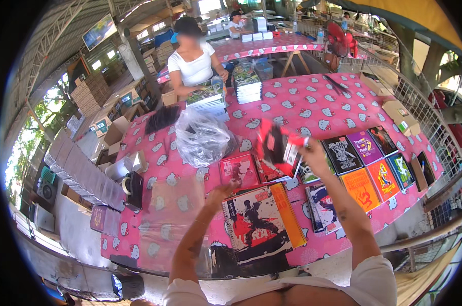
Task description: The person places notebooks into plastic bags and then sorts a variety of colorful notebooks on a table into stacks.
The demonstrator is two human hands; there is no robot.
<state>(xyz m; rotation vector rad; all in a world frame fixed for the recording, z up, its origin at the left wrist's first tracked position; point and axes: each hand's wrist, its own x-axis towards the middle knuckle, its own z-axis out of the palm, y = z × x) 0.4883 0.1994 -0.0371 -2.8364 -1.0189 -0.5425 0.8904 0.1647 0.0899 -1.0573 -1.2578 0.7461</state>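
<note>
My right hand (312,153) is raised over the pink patterned table (302,109) and grips a red and black notebook (274,145) by its edge, tilted up. My left hand (222,193) rests fingers-down on a red-covered notebook (238,171) lying flat. Just in front of me lies a spiral notebook with a black, white and red cover (254,222), with an orange notebook (288,214) tucked beside it. A crumpled clear plastic bag (203,137) sits beyond my left hand.
Several colourful notebooks (374,163) lie in rows at the right. A stack of clear sleeves (167,219) lies at the left, near a tape dispenser (133,187). Across the table a person in a white top (192,64) handles notebook stacks (208,99). Cardboard boxes (402,117) stand on the right edge.
</note>
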